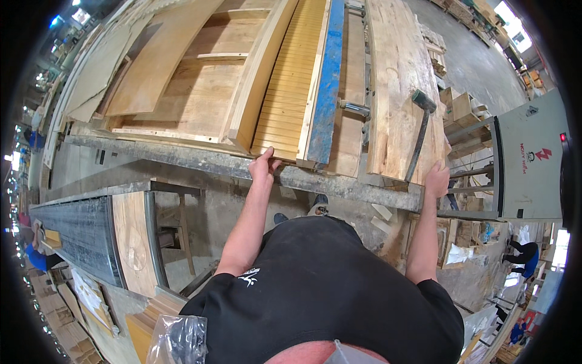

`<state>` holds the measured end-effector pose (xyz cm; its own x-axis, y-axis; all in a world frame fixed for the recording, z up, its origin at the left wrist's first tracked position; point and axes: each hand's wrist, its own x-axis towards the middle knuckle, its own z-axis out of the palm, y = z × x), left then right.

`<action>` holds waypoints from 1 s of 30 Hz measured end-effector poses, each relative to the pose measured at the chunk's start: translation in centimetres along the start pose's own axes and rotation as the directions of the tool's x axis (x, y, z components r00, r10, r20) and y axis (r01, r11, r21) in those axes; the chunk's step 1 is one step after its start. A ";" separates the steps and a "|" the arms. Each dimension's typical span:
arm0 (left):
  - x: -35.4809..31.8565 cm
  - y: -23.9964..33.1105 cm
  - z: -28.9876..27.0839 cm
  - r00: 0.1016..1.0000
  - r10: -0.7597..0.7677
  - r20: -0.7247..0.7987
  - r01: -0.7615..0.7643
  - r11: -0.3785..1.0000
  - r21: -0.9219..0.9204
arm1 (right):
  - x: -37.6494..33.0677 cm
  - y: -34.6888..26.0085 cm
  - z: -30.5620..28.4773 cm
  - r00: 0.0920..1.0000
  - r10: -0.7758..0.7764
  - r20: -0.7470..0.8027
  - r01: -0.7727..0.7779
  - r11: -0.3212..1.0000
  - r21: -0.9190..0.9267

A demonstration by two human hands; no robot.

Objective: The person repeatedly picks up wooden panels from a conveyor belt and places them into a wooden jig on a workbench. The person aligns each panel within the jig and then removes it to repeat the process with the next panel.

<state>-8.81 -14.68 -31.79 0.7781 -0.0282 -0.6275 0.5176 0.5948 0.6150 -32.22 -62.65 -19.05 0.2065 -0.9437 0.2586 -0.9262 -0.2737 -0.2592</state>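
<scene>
My left hand [264,166] is at the near end of a long yellow slatted panel [287,79]. Its fingers are bent against the panel's end edge, partly hidden. The panel lies between a wooden frame side and a blue-painted bar [325,97]. To the right, my right hand [436,180] is closed round the near right corner of a thick wooden board [394,91]. A mallet [422,101] with a dark head and long handle lies on that board, its handle end left of my right hand.
Metal clamps [354,108] sit between the blue bar and the board. A wooden frame with compartments [203,91] and loose thin sheets [160,57] fill the left of the bench. A grey cabinet [530,158] stands right. Behind me on the left is a dark-topped table [79,233]; other people work farther off.
</scene>
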 end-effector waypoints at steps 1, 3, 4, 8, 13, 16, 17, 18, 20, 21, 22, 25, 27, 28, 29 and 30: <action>0.0 0.1 0.1 1.000 0.001 -0.019 -0.002 1.000 -0.007 | 0.0 0.0 0.0 1.000 0.002 0.008 -0.002 1.000 0.002; -0.1 0.1 0.2 0.999 0.004 -0.035 -0.004 1.000 -0.014 | 0.2 0.2 0.1 1.000 0.012 0.021 -0.012 1.000 0.008; -0.1 0.1 0.3 0.999 0.004 -0.033 -0.005 1.000 -0.013 | 0.4 0.5 0.2 1.000 0.007 0.021 -0.007 1.000 0.004; 0.5 0.3 -0.3 0.999 0.024 -0.034 -0.023 1.000 0.020 | 1.1 0.9 0.6 0.999 -0.032 0.027 0.031 0.999 0.021; 0.3 0.4 0.0 1.000 0.015 -0.018 -0.015 1.000 0.000 | 1.1 1.3 0.8 0.999 -0.039 0.020 0.038 0.998 0.057; 0.2 0.6 0.0 0.999 0.025 -0.026 -0.025 1.000 0.000 | 1.3 1.2 0.8 0.998 -0.044 0.034 0.041 0.997 0.062; 0.2 0.6 0.0 0.999 0.031 -0.029 -0.030 1.000 0.006 | 1.3 1.2 0.8 0.998 -0.044 0.038 0.041 0.997 0.059; 0.1 0.6 0.1 0.999 0.031 -0.018 -0.031 1.000 0.000 | 1.4 1.3 0.8 0.998 -0.041 0.039 0.038 0.998 0.058; -0.2 0.7 0.2 0.999 0.032 0.003 -0.032 0.999 -0.011 | 1.4 1.5 0.7 0.998 -0.043 0.056 0.041 0.998 0.045; -0.2 0.8 0.3 0.999 0.036 -0.004 -0.036 0.999 0.005 | 1.5 1.3 0.7 0.997 -0.044 0.061 0.042 0.998 0.046; -0.2 0.8 0.2 0.999 0.039 -0.011 -0.039 0.999 0.021 | 1.5 1.2 0.6 0.997 -0.050 0.064 0.046 0.997 0.057; -0.3 0.8 0.1 0.999 0.034 -0.007 -0.033 0.999 0.031 | 1.5 1.6 0.4 0.996 -0.064 0.070 0.058 0.995 0.081; -0.3 0.8 0.2 0.999 0.031 -0.022 -0.031 0.999 0.042 | 1.9 2.0 0.7 0.994 -0.076 0.077 0.069 0.994 0.081; -0.3 0.9 0.1 1.000 0.030 -0.007 -0.030 0.999 0.041 | 1.9 2.0 0.7 0.994 -0.075 0.083 0.067 0.994 0.092; -0.2 0.9 0.2 0.999 0.033 -0.003 -0.033 0.999 0.034 | 1.9 2.0 0.7 0.993 -0.074 0.089 0.065 0.993 0.102; -0.4 0.9 0.1 0.999 0.034 -0.001 -0.034 0.999 0.029 | 1.8 2.0 0.6 0.992 -0.074 0.098 0.063 0.992 0.110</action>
<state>-8.64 -14.20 -30.95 0.7949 -0.0074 -0.6067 0.5010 0.5720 0.6494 -33.47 -64.98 -19.69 0.3044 -0.9344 0.1849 -0.8710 -0.3516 -0.3431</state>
